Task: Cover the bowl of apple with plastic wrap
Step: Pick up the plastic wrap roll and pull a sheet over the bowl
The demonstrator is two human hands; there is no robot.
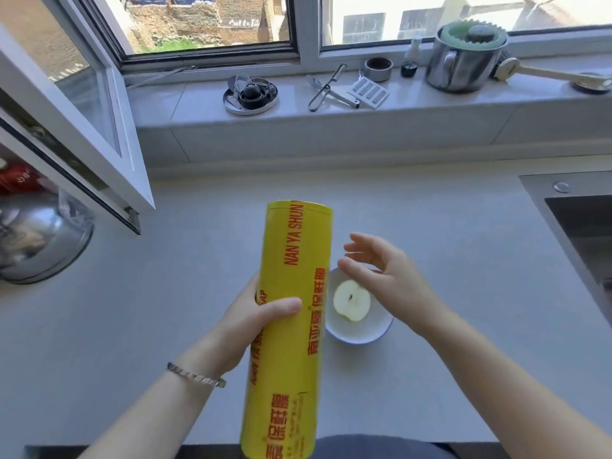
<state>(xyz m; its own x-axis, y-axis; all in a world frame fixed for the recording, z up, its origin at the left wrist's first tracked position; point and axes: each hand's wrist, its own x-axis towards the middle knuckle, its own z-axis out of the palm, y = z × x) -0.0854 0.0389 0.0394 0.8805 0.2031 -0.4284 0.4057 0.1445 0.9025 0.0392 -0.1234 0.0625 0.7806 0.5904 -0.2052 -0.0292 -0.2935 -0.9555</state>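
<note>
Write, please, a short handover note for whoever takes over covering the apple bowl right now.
Left hand grips the yellow roll of plastic wrap. Right hand is open above the bowl, holding nothing.
The bowl, with half an apple in it, sits uncovered on the counter.
Done: roll in hand.
Left: pull out a sheet, tear it off, stretch it over the bowl.

One wide-angle view sits at the person's head, facing forward and down over the pale grey countertop (pixel 463 260), so near that the yellow plastic wrap roll (pixel 294 246) runs off the near edge. Far off it reaches the white tiled windowsill (pixel 198 101) and the white-framed window (pixel 309 28). A steel sink (pixel 583 226) clips the right edge, a shiny metal bowl (pixel 43 240) the left.
</note>
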